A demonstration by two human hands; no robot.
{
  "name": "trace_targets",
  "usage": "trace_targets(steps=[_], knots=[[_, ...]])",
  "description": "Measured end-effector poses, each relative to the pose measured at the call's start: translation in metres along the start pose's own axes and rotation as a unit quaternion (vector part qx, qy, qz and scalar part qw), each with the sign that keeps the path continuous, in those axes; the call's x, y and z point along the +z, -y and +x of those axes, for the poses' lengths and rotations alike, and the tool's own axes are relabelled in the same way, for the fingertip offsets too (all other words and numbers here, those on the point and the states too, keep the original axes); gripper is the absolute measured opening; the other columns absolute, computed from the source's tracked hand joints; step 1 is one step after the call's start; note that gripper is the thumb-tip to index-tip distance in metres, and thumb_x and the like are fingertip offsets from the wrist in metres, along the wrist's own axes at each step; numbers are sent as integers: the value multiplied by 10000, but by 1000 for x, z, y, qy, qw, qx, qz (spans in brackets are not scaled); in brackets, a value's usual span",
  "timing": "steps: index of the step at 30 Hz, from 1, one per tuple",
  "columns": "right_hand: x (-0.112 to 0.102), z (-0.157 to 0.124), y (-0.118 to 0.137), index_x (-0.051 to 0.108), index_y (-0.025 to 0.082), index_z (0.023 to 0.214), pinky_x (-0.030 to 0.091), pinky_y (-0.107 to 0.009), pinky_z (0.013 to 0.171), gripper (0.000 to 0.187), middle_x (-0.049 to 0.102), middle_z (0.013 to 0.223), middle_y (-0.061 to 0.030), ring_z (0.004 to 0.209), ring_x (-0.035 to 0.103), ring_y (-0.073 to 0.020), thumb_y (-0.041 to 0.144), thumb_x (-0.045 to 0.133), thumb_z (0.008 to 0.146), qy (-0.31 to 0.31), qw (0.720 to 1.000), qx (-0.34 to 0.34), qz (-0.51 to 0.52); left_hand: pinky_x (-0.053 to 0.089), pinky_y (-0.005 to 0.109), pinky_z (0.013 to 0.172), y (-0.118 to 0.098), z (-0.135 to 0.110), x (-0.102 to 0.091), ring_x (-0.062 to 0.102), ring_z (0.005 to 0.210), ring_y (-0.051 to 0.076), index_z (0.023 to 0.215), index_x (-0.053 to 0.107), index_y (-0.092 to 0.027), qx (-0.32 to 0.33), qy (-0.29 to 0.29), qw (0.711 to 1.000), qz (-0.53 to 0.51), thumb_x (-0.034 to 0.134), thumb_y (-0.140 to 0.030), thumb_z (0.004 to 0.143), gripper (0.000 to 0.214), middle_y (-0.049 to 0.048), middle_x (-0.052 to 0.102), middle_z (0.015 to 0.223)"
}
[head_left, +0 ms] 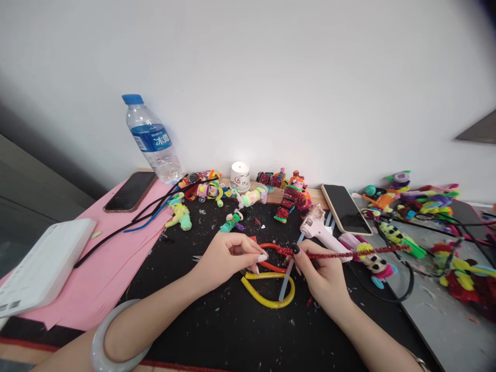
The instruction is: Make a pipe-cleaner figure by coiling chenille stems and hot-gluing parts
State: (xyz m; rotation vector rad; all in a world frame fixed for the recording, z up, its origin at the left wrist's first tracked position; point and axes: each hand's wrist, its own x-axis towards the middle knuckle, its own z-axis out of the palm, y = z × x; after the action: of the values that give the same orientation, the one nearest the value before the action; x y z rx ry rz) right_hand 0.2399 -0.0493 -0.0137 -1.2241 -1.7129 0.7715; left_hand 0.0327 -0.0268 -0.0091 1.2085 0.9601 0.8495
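My right hand (324, 274) is closed, thumb and finger pinching a red tinsel pipe cleaner (372, 251). The pipe cleaner's long free end points right, and a thicker, twisted part (284, 251) shows left of the thumb. Facing it, my left hand (234, 253) is pinched shut; what lies between its fingertips is too small to make out. Beneath both hands are scissors with a yellow handle loop (273, 305) and a red one; their blade tips (197, 258) show behind my left wrist. A translucent glue stick (287, 281) crosses the loops.
Behind my right hand lies a pale pink glue gun (321, 232), with a phone (346, 209) beyond. Colourful pipe-cleaner figures (292, 199) line the back and right. At left are pink paper (112, 258), a white box (46, 263), another phone (130, 192) and a water bottle (153, 139).
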Motion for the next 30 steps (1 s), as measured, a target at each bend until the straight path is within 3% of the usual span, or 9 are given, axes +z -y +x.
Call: trace_targets(steps=[2, 6, 12, 24, 30], knots=[[0, 0, 1, 504, 180, 596, 306, -231, 443, 324, 447, 526, 17, 479, 396, -109, 276, 457, 902, 1, 1000, 0, 4, 501, 217, 546, 0, 0, 0, 619, 522, 107, 592, 629, -129, 6, 30, 1000, -1, 720, -318, 714, 243, 41, 693, 721], [1, -1, 2, 530, 176, 617, 317, -238, 457, 308, 469, 543, 10, 494, 411, -114, 270, 463, 903, 13, 1000, -2, 11, 486, 217, 537, 1, 0, 2, 637, 521, 130, 828, 701, -139, -14, 74, 997, 28, 588, -342, 830, 233, 20, 662, 573], [1, -1, 3, 536, 175, 621, 313, -242, 454, 310, 464, 542, 9, 494, 405, -116, 273, 461, 905, 12, 1000, -8, 5, 480, 207, 537, -1, -1, 5, 624, 483, 113, 714, 669, -129, -30, 41, 998, 48, 650, -251, 778, 139, -1, 652, 529], [1, -1, 0, 542, 179, 617, 322, -244, 466, 317, 469, 547, 7, 502, 418, -121, 283, 459, 905, 14, 1000, -9, -4, 379, 181, 374, 0, -2, 0, 493, 344, 69, 571, 470, -155, -25, 26, 999, -39, 556, -419, 829, 379, -33, 555, 501], [1, -1, 0, 526, 179, 618, 309, -240, 462, 304, 453, 548, 14, 499, 401, -115, 261, 461, 903, 11, 1000, -8, -4, 487, 200, 538, -1, 1, 1, 613, 511, 108, 749, 669, -129, -35, 16, 999, 17, 618, -340, 802, 224, 14, 652, 542]])
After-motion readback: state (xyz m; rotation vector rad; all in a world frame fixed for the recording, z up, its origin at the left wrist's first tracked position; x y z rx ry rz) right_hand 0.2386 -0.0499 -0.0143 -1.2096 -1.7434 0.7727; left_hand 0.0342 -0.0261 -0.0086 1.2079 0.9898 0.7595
